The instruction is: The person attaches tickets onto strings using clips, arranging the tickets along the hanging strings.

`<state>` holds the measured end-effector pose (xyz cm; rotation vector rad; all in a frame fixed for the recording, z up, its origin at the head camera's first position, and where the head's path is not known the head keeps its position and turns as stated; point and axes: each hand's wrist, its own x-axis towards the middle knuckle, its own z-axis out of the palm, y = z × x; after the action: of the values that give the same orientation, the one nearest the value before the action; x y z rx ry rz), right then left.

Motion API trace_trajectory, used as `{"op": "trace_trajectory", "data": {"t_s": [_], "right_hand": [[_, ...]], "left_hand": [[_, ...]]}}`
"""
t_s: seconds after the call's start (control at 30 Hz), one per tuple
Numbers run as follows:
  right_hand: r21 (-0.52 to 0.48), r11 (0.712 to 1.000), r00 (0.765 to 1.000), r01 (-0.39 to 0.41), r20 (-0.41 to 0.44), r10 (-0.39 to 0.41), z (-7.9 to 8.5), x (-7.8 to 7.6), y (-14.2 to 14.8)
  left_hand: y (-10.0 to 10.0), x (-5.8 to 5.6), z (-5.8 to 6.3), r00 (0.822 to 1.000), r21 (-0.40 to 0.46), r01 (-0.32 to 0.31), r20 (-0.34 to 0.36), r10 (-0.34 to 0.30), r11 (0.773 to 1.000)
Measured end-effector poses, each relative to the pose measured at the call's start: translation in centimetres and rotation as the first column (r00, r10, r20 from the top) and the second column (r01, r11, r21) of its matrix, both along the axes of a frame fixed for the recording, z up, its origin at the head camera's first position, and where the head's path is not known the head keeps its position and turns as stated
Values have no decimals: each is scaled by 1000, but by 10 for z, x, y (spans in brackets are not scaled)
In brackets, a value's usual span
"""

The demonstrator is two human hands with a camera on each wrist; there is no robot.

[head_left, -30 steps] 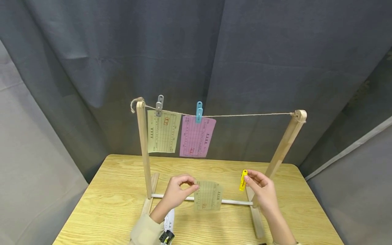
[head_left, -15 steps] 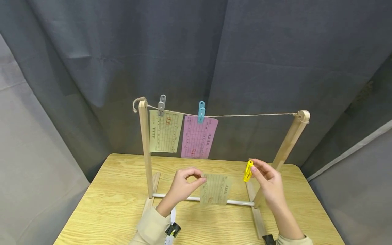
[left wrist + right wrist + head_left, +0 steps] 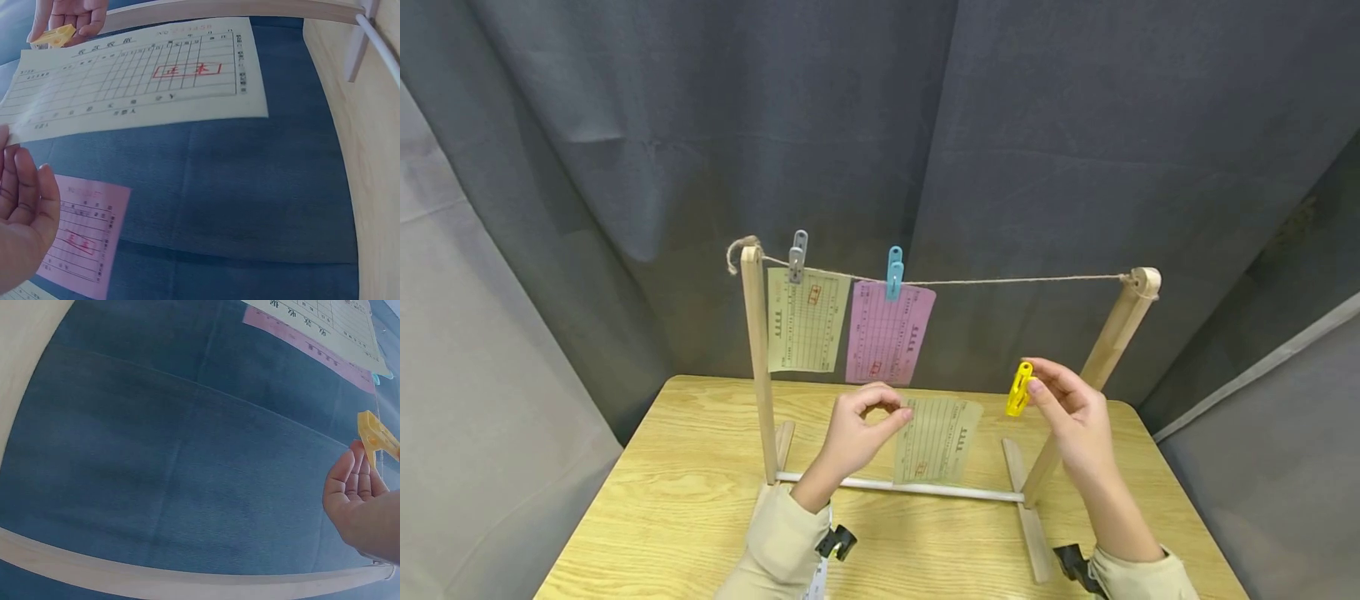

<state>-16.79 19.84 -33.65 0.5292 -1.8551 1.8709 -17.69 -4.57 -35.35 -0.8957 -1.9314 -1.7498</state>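
Between thumb and forefinger, my left hand [image 3: 865, 429] pinches the upper left corner of a pale yellow-green receipt slip [image 3: 936, 442]. The slip hangs in front of the stand, below the line; its printed grid and red stamp show in the left wrist view. My right hand [image 3: 1078, 421] pinches a yellow clothespin [image 3: 1019, 389], to the right of the slip and apart from it. On the twine [image 3: 1015, 281] above, a grey clothespin [image 3: 797, 257] holds another yellow-green slip [image 3: 807, 325], and a blue clothespin [image 3: 895, 272] holds a pink slip [image 3: 890, 333].
The twine runs between a left wooden post [image 3: 757, 367] and a right wooden post [image 3: 1105, 346]. A white rod [image 3: 940, 490] joins the posts low down. Under my left sleeve, a white paper [image 3: 817, 579] lies partly hidden on the wooden table [image 3: 647, 500]. Grey curtains [image 3: 1037, 125] stand behind.
Both hands have risen toward the twine and shifted right, the left carrying the receipt slip and the right the yellow clothespin. The slips on the twine hang as before.
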Motion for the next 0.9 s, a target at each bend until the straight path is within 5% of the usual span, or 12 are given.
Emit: {"op": "trace_trajectory", "data": {"t_s": [0.37, 0.67, 0.9], "right_hand": [[17, 1000, 998, 11, -64, -10, 22, -4, 1], [-98, 995, 987, -18, -163, 2, 40, -8, -1], [-123, 992, 969, 5, -245, -35, 55, -12, -4]], "left_hand": [[6, -7, 19, 997, 25, 1, -72, 1, 1000], [12, -12, 36, 997, 51, 14, -71, -10, 999], [17, -27, 31, 997, 102, 36, -65, -29, 994]]}}
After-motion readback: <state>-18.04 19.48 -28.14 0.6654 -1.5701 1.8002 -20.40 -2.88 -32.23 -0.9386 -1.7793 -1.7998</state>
